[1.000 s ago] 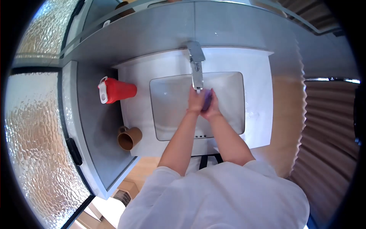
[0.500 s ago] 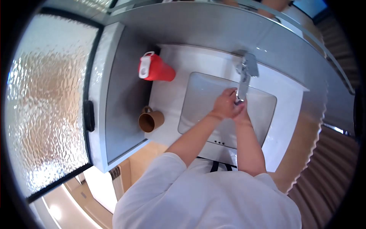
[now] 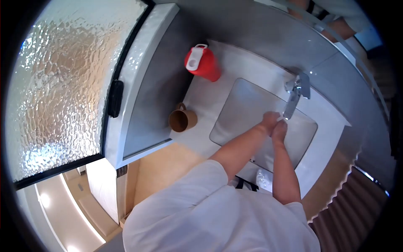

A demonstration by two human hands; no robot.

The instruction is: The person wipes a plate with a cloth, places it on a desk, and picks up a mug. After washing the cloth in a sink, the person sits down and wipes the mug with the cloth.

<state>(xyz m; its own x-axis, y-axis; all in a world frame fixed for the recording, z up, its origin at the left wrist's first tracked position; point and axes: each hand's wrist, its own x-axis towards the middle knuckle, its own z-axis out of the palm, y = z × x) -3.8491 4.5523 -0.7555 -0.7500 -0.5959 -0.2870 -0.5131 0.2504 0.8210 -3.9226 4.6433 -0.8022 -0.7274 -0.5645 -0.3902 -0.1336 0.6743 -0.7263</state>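
In the head view, both my hands are together over the white sink (image 3: 247,101), just below the spout of the chrome faucet (image 3: 292,102). My left hand (image 3: 269,122) is bent inward against my right hand (image 3: 280,131), the two touching. Motion blur and overlap hide most of the fingers, and I see no object between the palms. Whether water is running is too blurred to tell.
A red bottle with a white lid (image 3: 203,63) stands at the counter's back left. A brown mug (image 3: 183,120) lies closer, its mouth toward me. By the sink's front edge is a clear, shiny thing (image 3: 264,179). A textured glass panel (image 3: 71,84) is at left.
The camera view has turned and shifted, so the sink, bottle and mug appear farther right. My hands are drawn slightly back from under the spout. The clear thing at the front edge has come into sight.
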